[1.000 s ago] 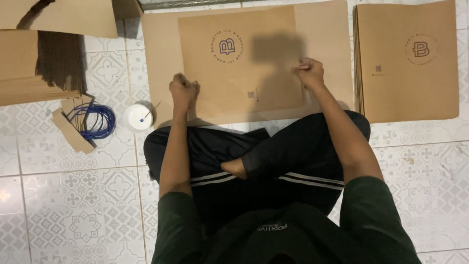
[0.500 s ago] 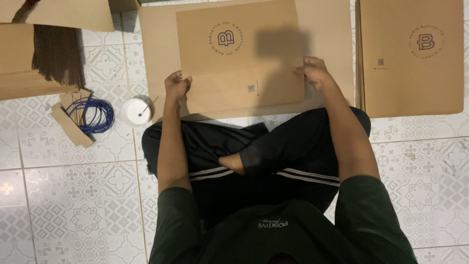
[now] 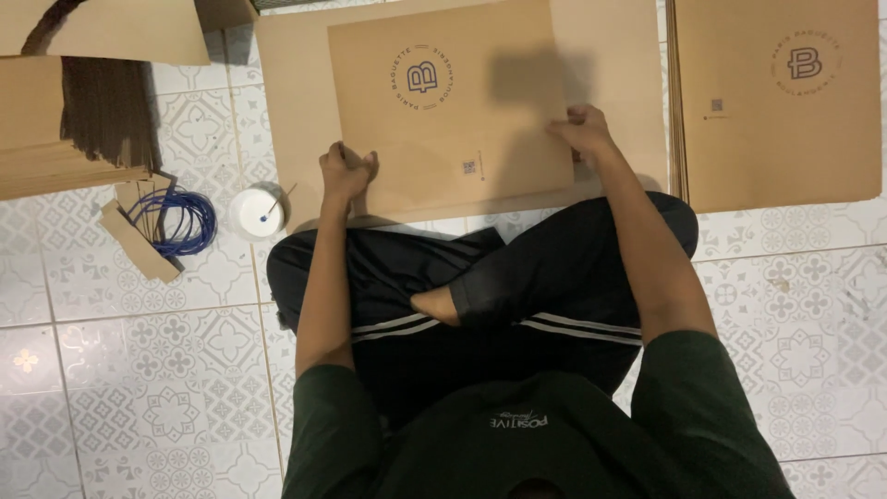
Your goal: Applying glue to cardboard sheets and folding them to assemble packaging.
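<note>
On the patterned tile floor [image 3: 120, 388], a blue cord coil [image 3: 176, 220] and white cup [image 3: 256, 212] sit left. The left hand [image 3: 345, 172] and right hand [image 3: 582, 131], fingers curled, pinch the brown paper bag [image 3: 448, 106] lying flat before the crossed legs. Since a second ago, the right hand has slid slightly inward along the bag's edge.

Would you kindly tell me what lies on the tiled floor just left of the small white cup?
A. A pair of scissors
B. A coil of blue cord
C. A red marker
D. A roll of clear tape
B: a coil of blue cord lies on the floor beside the small white cup, partly resting on cardboard strips.
</note>
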